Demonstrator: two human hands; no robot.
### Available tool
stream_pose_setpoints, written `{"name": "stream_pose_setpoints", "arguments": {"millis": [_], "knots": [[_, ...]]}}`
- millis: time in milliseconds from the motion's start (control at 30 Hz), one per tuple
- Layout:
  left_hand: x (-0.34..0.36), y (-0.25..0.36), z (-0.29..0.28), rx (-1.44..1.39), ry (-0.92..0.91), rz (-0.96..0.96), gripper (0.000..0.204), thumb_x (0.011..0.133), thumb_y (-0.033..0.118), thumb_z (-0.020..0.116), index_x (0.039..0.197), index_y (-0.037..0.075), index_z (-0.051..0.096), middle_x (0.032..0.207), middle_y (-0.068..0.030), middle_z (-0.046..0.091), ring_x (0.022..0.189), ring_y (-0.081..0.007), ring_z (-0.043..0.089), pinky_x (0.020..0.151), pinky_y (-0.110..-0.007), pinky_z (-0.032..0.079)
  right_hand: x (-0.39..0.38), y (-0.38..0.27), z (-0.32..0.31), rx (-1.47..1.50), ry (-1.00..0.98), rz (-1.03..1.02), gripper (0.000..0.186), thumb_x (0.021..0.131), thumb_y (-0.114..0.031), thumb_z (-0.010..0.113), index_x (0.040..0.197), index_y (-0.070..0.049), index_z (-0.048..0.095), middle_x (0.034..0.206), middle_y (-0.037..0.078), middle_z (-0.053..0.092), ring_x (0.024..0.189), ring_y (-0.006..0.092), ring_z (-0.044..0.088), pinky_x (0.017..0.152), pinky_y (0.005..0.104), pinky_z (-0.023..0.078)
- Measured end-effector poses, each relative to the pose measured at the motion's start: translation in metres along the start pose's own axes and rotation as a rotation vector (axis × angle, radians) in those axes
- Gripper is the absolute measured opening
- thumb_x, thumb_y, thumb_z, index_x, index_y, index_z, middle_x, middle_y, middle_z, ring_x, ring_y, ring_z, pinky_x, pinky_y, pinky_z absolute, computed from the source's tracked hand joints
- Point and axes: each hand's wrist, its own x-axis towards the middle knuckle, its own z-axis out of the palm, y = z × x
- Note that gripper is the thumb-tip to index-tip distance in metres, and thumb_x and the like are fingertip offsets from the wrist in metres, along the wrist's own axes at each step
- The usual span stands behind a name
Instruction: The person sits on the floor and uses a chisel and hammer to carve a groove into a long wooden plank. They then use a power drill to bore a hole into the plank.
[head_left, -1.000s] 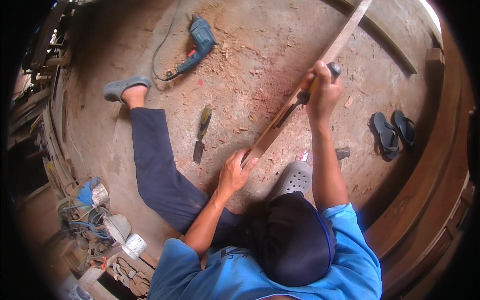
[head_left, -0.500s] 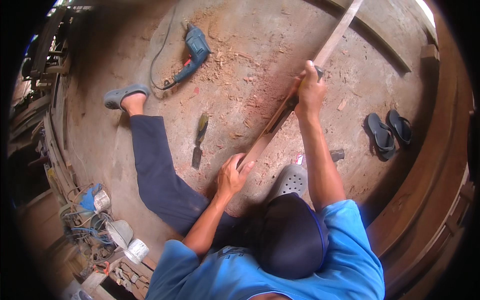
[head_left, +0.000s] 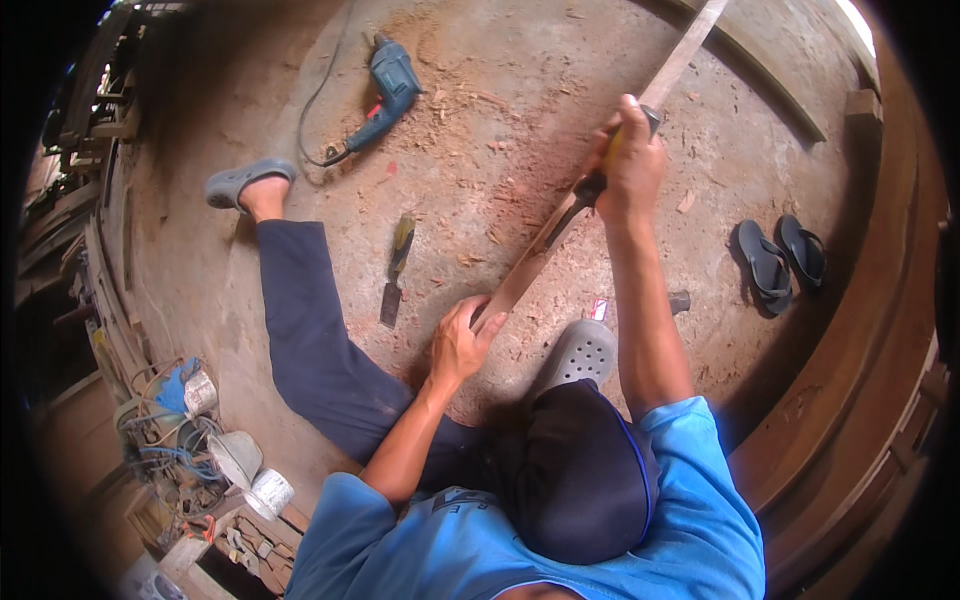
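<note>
A long narrow strip of wood (head_left: pixel 520 279) runs slantwise from between my legs to the far right. Near its close end my left hand (head_left: pixel 460 345) is closed around it, thumb on one side. My right hand (head_left: pixel 634 165) is wrapped around the yellow-and-black handle of a chisel (head_left: pixel 592 188), its dark blade pointing back along the wood toward my left hand. A dark slot shows in the wood by the blade; the cutting tip is hard to make out. On the floor left of the wood lies a second chisel (head_left: pixel 396 268) with a wide blade.
A blue corded drill (head_left: pixel 393 92) lies among wood shavings at the far left. Black flip-flops (head_left: pixel 766 266) rest on the right, before long planks (head_left: pixel 850 370). Cans and wires (head_left: pixel 190 440) crowd the lower left. A dark block (head_left: pixel 680 302) sits beside my right forearm.
My right hand has moved slightly farther away and right with the chisel, whose handle has shifted along the wood. My left hand keeps its hold in nearly the same place.
</note>
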Motion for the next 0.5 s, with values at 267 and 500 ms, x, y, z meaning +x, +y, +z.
{"name": "stream_pose_setpoints", "arguments": {"millis": [267,500], "knots": [[0.001,-0.003,-0.001,0.011,-0.068,-0.044,0.049,0.096,0.038,0.07,0.121,-0.004,0.068,0.113,-0.0263,0.072,0.108,-0.0441,0.068,0.094,-0.046,0.052,0.001,-0.029,0.014,-0.059,-0.093,-0.234,0.042,0.098,-0.046,0.068,0.082,-0.009,0.058,0.062,-0.001,0.06,0.046,0.0081,0.057,0.039,0.0226,0.049],[0.001,-0.001,-0.002,0.016,-0.05,-0.047,0.051,0.098,0.041,0.067,0.12,-0.005,0.067,0.114,-0.026,0.071,0.107,-0.0439,0.067,0.095,-0.047,0.052,0.011,-0.01,-0.003,-0.018,-0.03,-0.19,0.039,0.099,-0.041,0.068,0.082,-0.008,0.056,0.063,0.001,0.057,0.046,0.0093,0.055,0.04,0.0254,0.045]]}}
